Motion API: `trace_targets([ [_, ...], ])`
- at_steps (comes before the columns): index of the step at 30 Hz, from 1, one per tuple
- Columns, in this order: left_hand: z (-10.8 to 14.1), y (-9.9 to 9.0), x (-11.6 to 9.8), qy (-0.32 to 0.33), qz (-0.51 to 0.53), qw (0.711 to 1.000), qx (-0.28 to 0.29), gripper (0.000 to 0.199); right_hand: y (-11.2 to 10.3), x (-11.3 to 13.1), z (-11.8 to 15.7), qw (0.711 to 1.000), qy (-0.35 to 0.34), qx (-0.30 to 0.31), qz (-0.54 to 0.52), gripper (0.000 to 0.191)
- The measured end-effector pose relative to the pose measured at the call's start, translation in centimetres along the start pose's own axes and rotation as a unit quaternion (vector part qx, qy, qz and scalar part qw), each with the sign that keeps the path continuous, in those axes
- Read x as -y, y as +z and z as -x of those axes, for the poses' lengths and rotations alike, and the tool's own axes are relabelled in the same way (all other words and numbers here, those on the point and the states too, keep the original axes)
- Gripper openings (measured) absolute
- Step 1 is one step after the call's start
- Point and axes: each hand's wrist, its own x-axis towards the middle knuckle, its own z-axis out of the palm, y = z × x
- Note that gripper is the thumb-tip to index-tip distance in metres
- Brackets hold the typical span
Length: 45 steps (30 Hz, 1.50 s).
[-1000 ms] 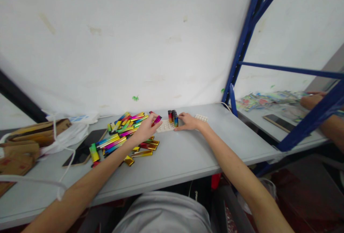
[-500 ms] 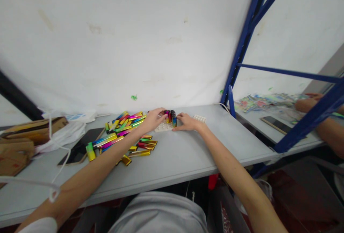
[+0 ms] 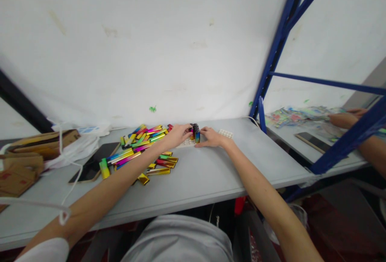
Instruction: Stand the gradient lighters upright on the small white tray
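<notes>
Several shiny, rainbow-coloured lighters with dark tops stand upright, close together, on a white holder with small round cells. My left hand reaches in from the left, its thumb and fingers closed around the top of a lighter at the left side of this group. On the right side, my right hand lies with thumb and fingers apart, its tips against or just beside the standing lighters. A loose pile of metallic lighters lies left of the holder, partly hidden by my left forearm.
A second white holder lies behind my right hand. Left are a phone, white plastic, cardboard boxes and a white cable. A blue metal frame stands right; beyond it are another phone and another person's arms.
My left hand has shifted slightly right and its fingers have closed in at the standing lighters. My right hand stays beside them. The view has turned slightly.
</notes>
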Motion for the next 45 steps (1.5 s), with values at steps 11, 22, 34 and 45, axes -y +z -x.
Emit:
trace_targets([
  [11,1.7,0.4,0.7,0.009,-0.011,0.999,-0.036,0.04,0.0,0.0,0.1,1.0,0.001,0.008,0.011,0.075],
  [22,12.2,-9.2,0.0,-0.046,-0.085,0.991,0.09,0.034,-0.1,0.0,0.1,1.0,0.015,0.005,-0.003,0.077],
  [34,17.5,-4.2,-0.2,-0.008,-0.147,0.989,0.023,0.027,-0.2,0.1,0.3,1.0,0.011,0.011,0.003,0.075],
  [45,10.3,-7.3,-2.3,-0.105,0.135,0.978,-0.116,0.048,0.4,-0.4,0.1,1.0,0.008,0.006,0.003,0.079],
])
